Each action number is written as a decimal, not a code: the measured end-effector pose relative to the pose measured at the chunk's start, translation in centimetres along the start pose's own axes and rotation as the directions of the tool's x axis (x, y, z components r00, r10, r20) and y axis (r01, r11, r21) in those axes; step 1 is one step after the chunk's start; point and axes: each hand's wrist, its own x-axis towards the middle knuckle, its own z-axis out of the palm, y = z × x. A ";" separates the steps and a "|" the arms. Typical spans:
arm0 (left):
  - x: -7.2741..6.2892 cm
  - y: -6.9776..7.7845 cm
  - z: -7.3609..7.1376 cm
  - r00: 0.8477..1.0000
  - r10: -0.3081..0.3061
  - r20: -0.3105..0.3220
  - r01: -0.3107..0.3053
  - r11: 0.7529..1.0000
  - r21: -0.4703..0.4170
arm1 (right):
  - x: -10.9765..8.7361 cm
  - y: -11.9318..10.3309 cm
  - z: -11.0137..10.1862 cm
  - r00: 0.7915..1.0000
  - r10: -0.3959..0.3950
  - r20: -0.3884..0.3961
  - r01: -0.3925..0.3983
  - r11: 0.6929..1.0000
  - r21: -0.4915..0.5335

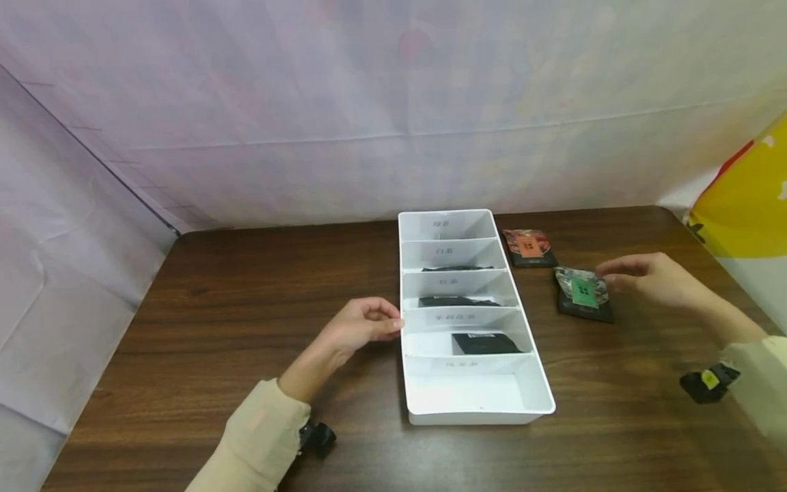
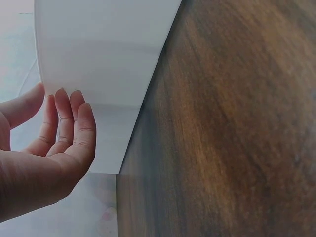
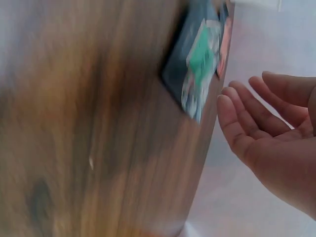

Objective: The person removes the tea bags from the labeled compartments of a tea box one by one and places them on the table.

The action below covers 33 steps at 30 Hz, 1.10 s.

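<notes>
A long white divided storage box (image 1: pixel 481 419) stands on the table, its compartments lined up front to back. My left hand (image 1: pixel 361 326) is at its left side, thumb and fingertips pinching the rim. In the left wrist view, that hand's (image 2: pixel 64 133) fingers curve up beside the box's outer wall (image 2: pixel 108 64). To the right lies a black packet with a green label (image 1: pixel 585 294). My right hand (image 1: pixel 652 277) hovers at its right edge, fingers loosely bent and holding nothing; the right wrist view shows a gap between hand (image 3: pixel 271 128) and packet (image 3: pixel 192 64).
Behind the green-labelled packet lies another black packet with an orange-red label (image 1: pixel 530 247), near the box's back right side. Black packets, one of them (image 1: pixel 486 343) in plain sight, lie in three compartments. A pale curtain (image 1: pixel 307 123) hangs behind the wooden table (image 1: pixel 246 301).
</notes>
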 end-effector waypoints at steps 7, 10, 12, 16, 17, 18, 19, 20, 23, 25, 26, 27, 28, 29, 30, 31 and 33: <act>0.0 0.0 0.0 1.000 -0.008 -0.005 0.008 1.000 0.000 | -0.6 -1.8 1.8 0.997 -0.066 0.037 0.065 0.997 0.036; 0.1 0.1 0.0 1.000 -0.014 -0.010 0.014 1.000 -0.008 | -0.5 -2.1 2.6 0.996 -0.073 0.055 0.070 0.996 0.055; 0.1 0.1 0.0 1.000 -0.016 -0.009 0.016 1.000 -0.013 | -0.5 -2.1 3.0 0.995 -0.069 0.074 0.063 0.995 0.075; 0.1 0.1 0.0 1.000 -0.021 -0.001 0.021 1.000 -0.020 | -0.7 -2.0 3.5 0.995 -0.047 0.089 0.038 0.995 0.091; 0.2 0.0 0.0 1.000 -0.020 0.000 0.020 1.000 -0.018 | -0.8 -2.0 3.5 0.995 -0.046 0.087 0.038 0.996 0.086; 0.1 0.0 0.0 1.000 -0.016 0.001 0.016 1.000 -0.014 | -0.8 -1.9 3.6 0.995 -0.048 0.083 0.041 0.996 0.079; 0.1 0.0 0.0 1.000 -0.016 -0.001 0.016 1.000 -0.014 | -0.8 -1.8 3.6 0.995 -0.050 0.081 0.044 0.996 0.075; 0.1 0.0 0.0 1.000 -0.016 -0.002 0.016 1.000 -0.012 | -0.9 -1.8 3.5 0.996 -0.052 0.079 0.047 0.997 0.068; 0.1 -0.1 0.0 1.000 -0.012 -0.005 0.012 1.000 -0.011 | -0.8 -1.4 3.4 0.996 -0.048 0.071 0.045 0.998 0.042; 0.1 -0.1 0.0 1.000 -0.013 -0.006 0.013 1.000 -0.013 | -0.7 -1.1 3.2 0.996 -0.049 0.072 0.047 0.998 0.039; 0.1 -0.1 0.0 1.000 -0.012 -0.004 0.012 1.000 -0.012 | -0.7 -0.9 3.1 0.996 -0.049 0.071 0.047 0.998 0.035; 0.1 -0.1 0.0 1.000 -0.010 -0.003 0.010 1.000 -0.014 | -0.6 -0.7 3.0 0.996 -0.052 0.069 0.050 0.998 0.032; 0.1 -0.2 0.0 1.000 -0.008 -0.002 0.008 1.000 -0.013 | -0.5 -0.5 2.8 0.996 -0.053 0.070 0.051 0.998 0.031; 0.2 -0.2 0.0 1.000 -0.006 0.000 0.006 1.000 -0.012 | -0.4 -0.2 2.7 0.996 -0.052 0.073 0.050 0.998 0.035; 0.2 -0.2 0.0 1.000 -0.006 0.000 0.006 1.000 -0.011 | -0.3 0.0 2.5 0.996 -0.049 0.078 0.046 0.998 0.039; 0.1 -0.2 0.0 1.000 -0.006 0.000 0.006 1.000 -0.010 | -0.2 0.2 2.3 0.996 -0.044 0.079 0.041 0.998 0.039; 0.1 -0.1 0.0 1.000 -0.003 0.002 0.003 1.000 -0.008 | 0.1 0.7 2.0 0.996 -0.027 0.083 0.023 0.999 0.045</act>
